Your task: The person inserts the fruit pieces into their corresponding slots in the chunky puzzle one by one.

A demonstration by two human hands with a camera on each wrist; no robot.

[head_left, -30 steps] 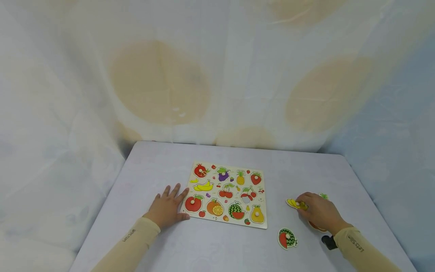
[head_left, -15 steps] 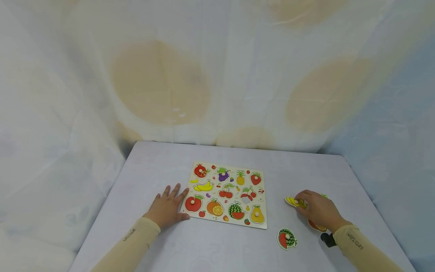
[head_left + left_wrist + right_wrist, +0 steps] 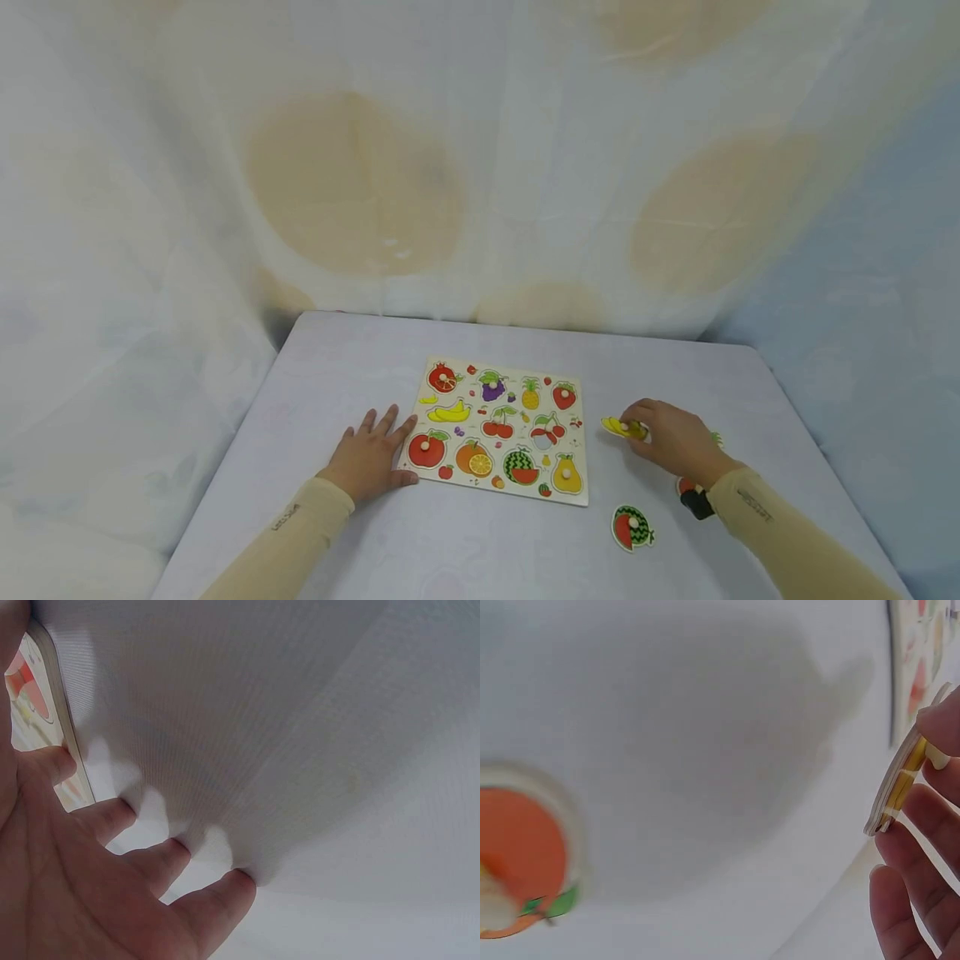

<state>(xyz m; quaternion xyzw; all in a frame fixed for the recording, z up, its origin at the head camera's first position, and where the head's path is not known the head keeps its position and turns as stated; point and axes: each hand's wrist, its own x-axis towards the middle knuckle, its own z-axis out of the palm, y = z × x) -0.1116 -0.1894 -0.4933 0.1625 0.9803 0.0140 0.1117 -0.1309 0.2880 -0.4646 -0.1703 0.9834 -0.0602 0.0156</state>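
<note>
My right hand (image 3: 678, 437) pinches a banana puzzle piece (image 3: 617, 427), raised off the table to the right of the board; its pale knob (image 3: 935, 756) is between the fingers in the right wrist view. The fruit puzzle board (image 3: 487, 421) lies flat at the table's middle, with a printed banana shape (image 3: 450, 411) near its left side. Several pieces with knobs sit in it, such as the apple (image 3: 426, 448) and pear (image 3: 567, 473). My left hand (image 3: 367, 460) lies with spread fingers at the board's left edge, touching it; the left wrist view shows its fingertips on the cloth.
A watermelon piece (image 3: 632, 527) lies on the table right of the board. An orange piece (image 3: 521, 859) lies below my right hand. Behind that hand a green leafy piece (image 3: 716, 437) shows in part. Patterned cloth (image 3: 480, 167) hangs behind the table.
My right hand has lifted the banana piece and moved left with it, toward the board. The left hand and the board have stayed in place.
</note>
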